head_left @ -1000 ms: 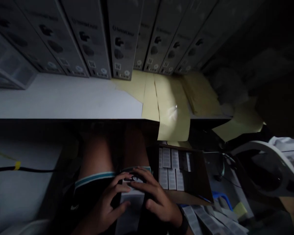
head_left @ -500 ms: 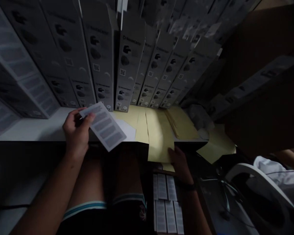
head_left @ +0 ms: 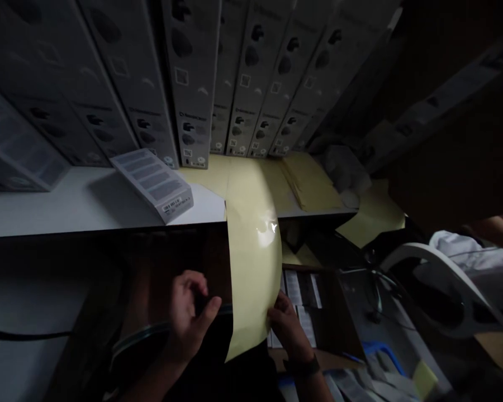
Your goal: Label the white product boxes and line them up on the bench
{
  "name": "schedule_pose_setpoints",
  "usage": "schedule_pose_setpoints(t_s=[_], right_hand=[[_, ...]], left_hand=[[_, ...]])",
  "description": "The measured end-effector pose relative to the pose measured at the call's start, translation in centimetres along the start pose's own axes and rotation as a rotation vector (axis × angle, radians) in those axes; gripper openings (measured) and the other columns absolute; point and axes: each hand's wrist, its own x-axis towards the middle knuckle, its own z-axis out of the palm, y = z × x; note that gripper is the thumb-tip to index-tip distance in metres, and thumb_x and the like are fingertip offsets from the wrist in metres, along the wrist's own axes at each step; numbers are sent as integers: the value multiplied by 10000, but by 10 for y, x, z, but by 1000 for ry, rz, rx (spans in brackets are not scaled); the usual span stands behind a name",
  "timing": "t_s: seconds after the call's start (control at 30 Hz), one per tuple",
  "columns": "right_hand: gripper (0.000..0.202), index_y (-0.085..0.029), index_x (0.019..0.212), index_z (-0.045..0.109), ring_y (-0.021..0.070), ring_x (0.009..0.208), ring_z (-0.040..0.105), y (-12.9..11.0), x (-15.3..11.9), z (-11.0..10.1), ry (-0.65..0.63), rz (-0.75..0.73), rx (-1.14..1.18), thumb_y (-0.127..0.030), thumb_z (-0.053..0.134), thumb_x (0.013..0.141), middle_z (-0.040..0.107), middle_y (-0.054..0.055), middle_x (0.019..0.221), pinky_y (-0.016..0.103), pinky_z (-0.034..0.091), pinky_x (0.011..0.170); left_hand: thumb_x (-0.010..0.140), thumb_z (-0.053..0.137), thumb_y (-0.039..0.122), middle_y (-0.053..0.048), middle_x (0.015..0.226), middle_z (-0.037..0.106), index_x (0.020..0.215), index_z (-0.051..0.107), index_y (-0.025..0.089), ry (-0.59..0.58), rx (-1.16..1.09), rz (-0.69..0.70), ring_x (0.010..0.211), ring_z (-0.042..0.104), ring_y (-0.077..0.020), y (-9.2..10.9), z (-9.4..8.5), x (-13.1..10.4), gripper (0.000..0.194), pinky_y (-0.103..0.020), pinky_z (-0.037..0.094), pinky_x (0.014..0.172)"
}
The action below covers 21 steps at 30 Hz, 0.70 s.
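Note:
A long, glossy yellow paper sheet hangs from the white shelf, bowed over its front edge. My right hand pinches the sheet's right edge low down, between thumb and fingers. To the left of the sheet is my left hand, empty, its fingers curled and the thumb apart from them. A slim white box with grey printed panels lies on the shelf, its barcode end toward me, with no hand on it.
Tall printed boxes stand in a row along the white shelf. More yellow sheets are stacked at right. Below, an open carton holds several small boxes. A white curved chair frame and another person's arm are at far right.
My left hand has let go of the white box, now on the shelf, and moved down and right. My right hand has drawn the yellow sheet further down over the edge.

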Motion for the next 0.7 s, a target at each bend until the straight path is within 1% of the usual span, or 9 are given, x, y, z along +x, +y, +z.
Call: schedule_pose_setpoints(t_s=[0.07, 0.13, 0.23, 0.33, 0.4, 0.5, 0.57, 0.6, 0.7], right_hand=[[487, -216, 1080, 696, 229, 812, 715, 5, -6, -3, -54, 30, -33, -429, 825, 662, 758, 71, 975, 366, 570, 780], [475, -199, 1075, 708, 228, 847, 711, 2, -12, -5, -108, 39, -116, -446, 819, 685, 753, 82, 994, 360, 562, 806], [459, -188, 1012, 742, 241, 919, 695, -15, -14, -3, -32, -78, -266, -533, 792, 712, 749, 90, 979, 350, 558, 826], [449, -195, 944, 765, 232, 883, 680, -34, -9, 11, 130, -194, -355, -598, 741, 749, 745, 82, 936, 321, 562, 767], [430, -187, 918, 772, 205, 777, 666, -45, -4, 25, 129, -164, -363, -585, 739, 758, 741, 76, 883, 282, 549, 670], [387, -165, 871, 772, 151, 631, 609, -57, -1, 43, 89, -133, -368, -537, 751, 763, 721, 63, 789, 227, 494, 560], [380, -145, 810, 763, 129, 571, 562, -62, -3, 51, 66, -173, -433, -523, 725, 788, 695, 59, 722, 211, 456, 519], [380, -136, 768, 753, 123, 551, 541, -64, -5, 55, 53, -218, -494, -511, 704, 807, 676, 56, 682, 207, 438, 506], [355, -135, 659, 710, 117, 532, 510, -71, -11, 65, 68, -444, -747, -436, 671, 844, 622, 38, 586, 206, 404, 508]], left_hand=[[732, 770, 533, -35, 923, 660, 1118, 566, 210, -183, -85, -369, 836, 650, -164, -11, 8, -15, 542, -249, 550, 697], [696, 769, 609, -96, 1023, 708, 1144, 583, 178, -303, -98, -621, 931, 690, -240, -14, 13, -16, 649, -312, 590, 756], [696, 778, 588, -102, 1009, 733, 1080, 622, 157, -338, -49, -743, 947, 707, -262, -12, 14, -8, 598, -325, 603, 786], [739, 749, 558, -93, 994, 726, 1094, 597, 159, -372, -55, -729, 939, 708, -252, -11, 12, -6, 555, -316, 601, 775], [786, 729, 481, -75, 1026, 698, 1164, 533, 189, -298, 16, -573, 930, 695, -223, -10, 11, -6, 517, -314, 591, 775], [788, 759, 287, -60, 1149, 601, 1198, 541, 256, -105, 370, 9, 1116, 612, -221, -2, 9, -6, 466, -364, 538, 935], [804, 739, 173, -43, 1176, 572, 1107, 643, 293, -172, 626, 336, 1206, 549, -224, 10, 9, -4, 340, -395, 447, 1029], [829, 713, 154, -34, 1155, 589, 1060, 675, 299, -260, 700, 416, 1187, 554, -212, 17, 9, -2, 275, -395, 410, 1032], [887, 682, 261, -12, 1015, 660, 1029, 689, 266, -437, 699, 469, 957, 608, -156, 33, 8, 4, 142, -360, 374, 921]])
